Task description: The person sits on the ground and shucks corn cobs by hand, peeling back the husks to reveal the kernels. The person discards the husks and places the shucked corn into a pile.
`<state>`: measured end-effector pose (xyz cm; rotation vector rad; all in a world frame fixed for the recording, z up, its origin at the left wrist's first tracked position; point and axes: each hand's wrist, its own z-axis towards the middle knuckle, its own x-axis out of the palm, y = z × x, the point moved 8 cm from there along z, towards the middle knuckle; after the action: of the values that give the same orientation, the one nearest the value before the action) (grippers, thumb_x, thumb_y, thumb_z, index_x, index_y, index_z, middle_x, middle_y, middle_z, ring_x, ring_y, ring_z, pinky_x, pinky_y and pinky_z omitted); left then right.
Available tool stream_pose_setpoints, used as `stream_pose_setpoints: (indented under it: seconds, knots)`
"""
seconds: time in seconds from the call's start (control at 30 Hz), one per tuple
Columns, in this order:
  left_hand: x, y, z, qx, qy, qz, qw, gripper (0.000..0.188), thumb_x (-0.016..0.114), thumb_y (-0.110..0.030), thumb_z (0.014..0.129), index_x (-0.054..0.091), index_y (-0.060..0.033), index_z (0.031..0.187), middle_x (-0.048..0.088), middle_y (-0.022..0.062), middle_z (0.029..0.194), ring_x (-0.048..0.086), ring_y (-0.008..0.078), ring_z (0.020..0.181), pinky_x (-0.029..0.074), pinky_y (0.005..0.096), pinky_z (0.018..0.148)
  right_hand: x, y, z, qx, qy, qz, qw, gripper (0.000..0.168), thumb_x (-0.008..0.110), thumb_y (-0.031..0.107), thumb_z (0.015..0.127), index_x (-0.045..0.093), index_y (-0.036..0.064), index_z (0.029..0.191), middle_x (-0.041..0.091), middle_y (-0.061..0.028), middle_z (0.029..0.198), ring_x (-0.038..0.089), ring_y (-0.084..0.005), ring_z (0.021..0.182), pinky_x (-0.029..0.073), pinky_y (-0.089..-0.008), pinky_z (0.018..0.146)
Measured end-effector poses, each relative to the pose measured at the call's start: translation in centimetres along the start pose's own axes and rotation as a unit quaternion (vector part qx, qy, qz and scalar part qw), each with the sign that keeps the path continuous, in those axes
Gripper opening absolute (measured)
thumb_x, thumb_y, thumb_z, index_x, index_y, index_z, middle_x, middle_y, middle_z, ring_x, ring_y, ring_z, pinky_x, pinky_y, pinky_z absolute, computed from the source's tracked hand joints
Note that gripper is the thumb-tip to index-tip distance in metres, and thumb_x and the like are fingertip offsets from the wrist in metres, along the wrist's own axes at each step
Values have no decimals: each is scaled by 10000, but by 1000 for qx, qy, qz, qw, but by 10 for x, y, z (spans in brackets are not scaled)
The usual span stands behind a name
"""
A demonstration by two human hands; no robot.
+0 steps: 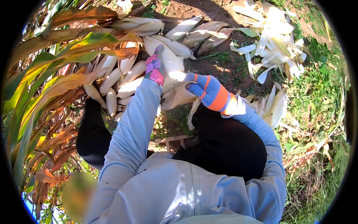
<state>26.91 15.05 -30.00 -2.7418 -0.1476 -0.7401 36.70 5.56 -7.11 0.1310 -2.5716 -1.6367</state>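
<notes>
My left hand (156, 67), in a pink and purple flowered glove, lies along a pale corn ear (166, 56) with its fingers pointing away from me; how firmly it holds the ear cannot be told. To its right my right hand (208, 91), in a blue and orange striped knit glove, pinches dry corn husk (179, 95) near the ear's lower end. Several ears in husk (131, 86) are heaped to the left of and beneath my left arm. More husked ears (183, 28) lie on the soil beyond my hands.
A pile of stripped husks (274, 42) lies on the ground at the upper right, with more loose husks (275, 105) nearer my right arm. Standing corn plants with drying leaves (70, 53) lean in from the left. Between my legs a wooden frame (173, 138) is partly visible.
</notes>
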Motion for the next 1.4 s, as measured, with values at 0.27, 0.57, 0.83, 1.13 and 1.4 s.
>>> stream_pose_setpoints:
  seconds: [0.27,0.57,0.83,1.13,1.4]
  knots:
    - [-16,-60,-44,123,-13,624,771,475,608,-265,779,431,-43,1160,560,118,1016,568,260,895,477,415,813,-114,-37,-15,-40,-45,391,919,313,488,296,861,466,35,1034,576,-174,944,584,-270,833,481,-406,718]
    - [30,-10,-91,74,78,243,964,485,586,-251,796,407,-5,1174,543,163,1058,571,284,923,484,400,819,-92,-124,44,-64,-88,159,981,668,411,593,800,337,94,1237,427,-194,1209,439,-359,1072,362,-499,903]
    - [102,5,-120,-23,235,134,962,524,601,-275,788,413,14,1182,544,140,1061,546,246,972,443,372,857,-72,-151,67,-71,-83,244,964,539,380,508,860,462,52,1134,543,-123,1057,543,-244,908,445,-406,810]
    - [69,14,-99,55,158,128,978,335,607,-205,802,514,-53,1086,560,28,1018,533,142,945,428,302,853,-83,-195,77,-74,-167,267,946,471,359,368,913,334,69,1276,481,-63,1148,467,-167,1010,382,-297,886]
    - [79,12,-108,1,172,-41,984,463,587,-203,808,417,0,1188,501,153,1155,491,262,1068,370,396,947,-59,-165,59,28,-256,28,966,833,699,269,682,232,-29,1304,423,-215,1210,428,-260,1115,358,-321,917]
